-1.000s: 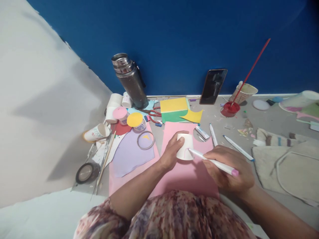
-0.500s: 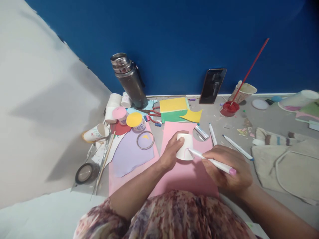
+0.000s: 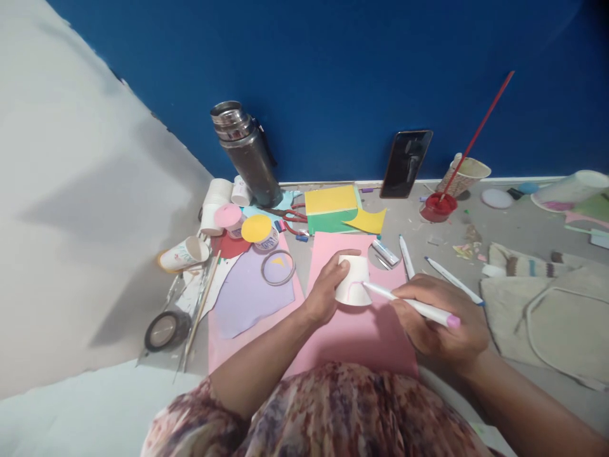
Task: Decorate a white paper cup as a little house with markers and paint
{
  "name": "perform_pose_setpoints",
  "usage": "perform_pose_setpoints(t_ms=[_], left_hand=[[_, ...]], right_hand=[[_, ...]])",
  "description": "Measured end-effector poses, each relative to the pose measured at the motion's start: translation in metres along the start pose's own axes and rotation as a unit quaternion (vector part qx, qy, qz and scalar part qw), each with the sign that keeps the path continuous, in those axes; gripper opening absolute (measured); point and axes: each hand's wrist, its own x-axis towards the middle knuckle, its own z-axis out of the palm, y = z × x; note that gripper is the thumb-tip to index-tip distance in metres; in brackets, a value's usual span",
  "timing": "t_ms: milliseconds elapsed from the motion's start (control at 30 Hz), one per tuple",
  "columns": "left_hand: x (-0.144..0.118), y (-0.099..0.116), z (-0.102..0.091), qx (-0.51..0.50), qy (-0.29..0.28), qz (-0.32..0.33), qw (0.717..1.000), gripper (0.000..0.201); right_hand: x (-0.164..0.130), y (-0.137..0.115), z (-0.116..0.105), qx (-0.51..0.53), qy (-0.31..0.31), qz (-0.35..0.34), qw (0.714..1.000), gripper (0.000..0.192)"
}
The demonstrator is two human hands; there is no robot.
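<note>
My left hand point(image 3: 330, 285) is closed around a white paper cup point(image 3: 354, 270), held upside down with its wide rim downward. A thin pink line is drawn on the cup's lower side. In my right hand point(image 3: 442, 320) is a white felt-tip pen point(image 3: 423, 308) with a pink end, its tip at the cup's surface beside the line. Below both hands lies a sheet of pink paper point(image 3: 333, 343). Near the cup, a small silver-grey tube point(image 3: 385, 252) and a white pen with a teal end point(image 3: 406, 255) lie on the table.
At the back stand a steel flask point(image 3: 250, 155), a phone point(image 3: 406, 165) and a red paint pot point(image 3: 438, 212) with a long stick. Leftward are lidded cups point(image 3: 259, 231), purple paper point(image 3: 254, 295) and a tape roll point(image 3: 164, 330). A beige cloth bag point(image 3: 523, 317) lies right.
The pen tip has moved slightly right and up along the cup. The pink line on it is longer, and my right hand has shifted a little to the right.
</note>
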Motion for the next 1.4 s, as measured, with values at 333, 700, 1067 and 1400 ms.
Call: perform_pose_setpoints(t_ms=[333, 700, 1067, 1400], left_hand=[[0.0008, -0.0001, -0.0015, -0.038, 0.005, -0.016, 0.999, 0.066], [0.0000, 0.0003, 0.0007, -0.058, -0.004, -0.027, 0.998, 0.069], [-0.0013, 0.0022, 0.0025, -0.074, -0.013, -0.031, 0.997, 0.068], [-0.0013, -0.0003, 0.0012, -0.037, -0.016, -0.012, 0.999, 0.065]], right_hand=[[0.0001, -0.0009, -0.0019, -0.006, -0.002, 0.012, 1.000, 0.016], [-0.0017, -0.0008, -0.0010, 0.007, -0.005, 0.021, 1.000, 0.017], [-0.0026, -0.0017, -0.0016, 0.042, 0.002, 0.022, 0.999, 0.016], [-0.0007, -0.0020, -0.0014, 0.019, -0.006, 0.026, 0.999, 0.018]])
